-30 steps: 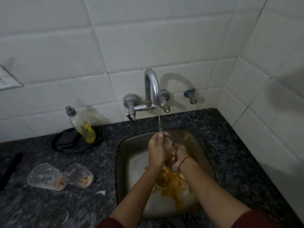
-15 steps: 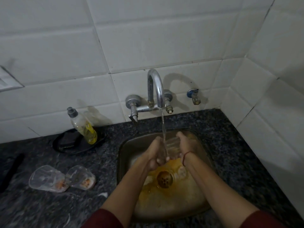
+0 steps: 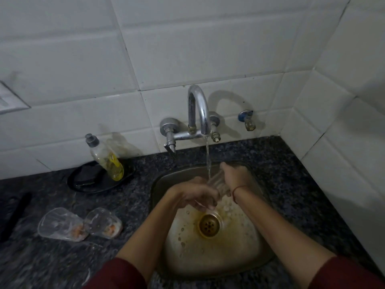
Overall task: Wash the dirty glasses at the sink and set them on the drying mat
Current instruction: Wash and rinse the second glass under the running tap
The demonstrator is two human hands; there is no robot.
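Under tap (image 3: 198,109), left hand (image 3: 192,195) and right hand (image 3: 235,176), each grip clasping glass (image 3: 217,182); sink (image 3: 166,179) drained lower.

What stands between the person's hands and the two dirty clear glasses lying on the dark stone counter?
Nothing visible: only bare speckled counter and the steel sink's rim separate them from the two dirty clear glasses. Left hand and right hand both grip another clear glass under the tap.
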